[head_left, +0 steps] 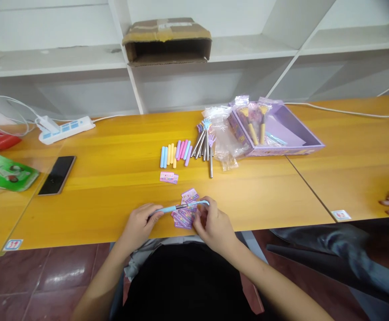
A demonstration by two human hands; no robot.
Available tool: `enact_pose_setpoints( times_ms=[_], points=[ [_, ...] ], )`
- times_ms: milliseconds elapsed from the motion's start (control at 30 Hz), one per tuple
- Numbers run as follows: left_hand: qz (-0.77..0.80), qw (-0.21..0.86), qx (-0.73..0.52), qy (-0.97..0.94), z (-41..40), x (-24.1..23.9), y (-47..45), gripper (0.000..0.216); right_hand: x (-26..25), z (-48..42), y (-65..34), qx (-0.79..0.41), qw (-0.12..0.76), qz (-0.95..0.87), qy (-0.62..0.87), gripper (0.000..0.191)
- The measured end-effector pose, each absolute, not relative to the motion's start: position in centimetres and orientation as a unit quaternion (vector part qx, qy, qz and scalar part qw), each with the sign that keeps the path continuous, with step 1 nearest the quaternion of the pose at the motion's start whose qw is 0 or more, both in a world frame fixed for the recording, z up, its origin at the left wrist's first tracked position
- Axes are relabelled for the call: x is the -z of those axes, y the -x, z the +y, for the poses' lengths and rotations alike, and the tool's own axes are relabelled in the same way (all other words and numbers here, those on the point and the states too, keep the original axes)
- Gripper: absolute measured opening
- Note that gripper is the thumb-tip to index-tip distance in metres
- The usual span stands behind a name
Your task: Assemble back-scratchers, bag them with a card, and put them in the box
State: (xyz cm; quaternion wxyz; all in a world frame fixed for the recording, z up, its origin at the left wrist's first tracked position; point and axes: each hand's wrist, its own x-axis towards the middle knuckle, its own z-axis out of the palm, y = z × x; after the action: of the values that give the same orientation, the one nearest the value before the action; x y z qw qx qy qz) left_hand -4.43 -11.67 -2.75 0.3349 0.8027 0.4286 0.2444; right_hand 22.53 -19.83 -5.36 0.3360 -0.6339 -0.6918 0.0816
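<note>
Holding the wand [181,207] over the cards [185,218], lower centre of the frame, with left hand [144,224] clasped on its handle [168,209] and right hand [217,225] pinching its tip [199,203], probably best worked straight, without bending.

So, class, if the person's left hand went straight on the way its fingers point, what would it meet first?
Beyond the blue stick it holds, the left hand would probably meet the fanned purple cards first. Its height above them is hard to judge; passing over, it might reach the right hand.
</note>
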Motion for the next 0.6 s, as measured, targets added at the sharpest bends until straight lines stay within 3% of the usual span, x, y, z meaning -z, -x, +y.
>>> enact_pose_setpoints(
  times_ms=[167,267,400,500,600],
  points=[
    [0.422,0.337,-0.229,-0.81,-11.9,2.6,3.9,0.036,4.8,-19.8,-23.8,-0.183,0.347,-0.682,0.617,0.026],
    [0.405,0.364,-0.188,-0.817,-11.9,1.3,4.3,0.033,3.5,-19.8,-25.0,-0.218,0.363,-0.699,0.577,0.028],
    [0.352,0.45,-0.071,-0.818,-10.3,-2.4,4.9,0.033,-0.9,-16.8,-27.6,-0.147,0.355,-0.733,0.562,0.045],
    [0.335,0.507,-0.113,-0.786,-7.2,-3.9,3.4,0.029,-5.0,-11.3,-30.8,-0.095,0.289,-0.733,0.609,0.041],
    [0.311,0.576,-0.179,-0.734,-3.7,-2.5,0.4,0.024,-6.7,-5.1,-34.0,0.028,0.234,-0.649,0.723,0.034]
  ],
)
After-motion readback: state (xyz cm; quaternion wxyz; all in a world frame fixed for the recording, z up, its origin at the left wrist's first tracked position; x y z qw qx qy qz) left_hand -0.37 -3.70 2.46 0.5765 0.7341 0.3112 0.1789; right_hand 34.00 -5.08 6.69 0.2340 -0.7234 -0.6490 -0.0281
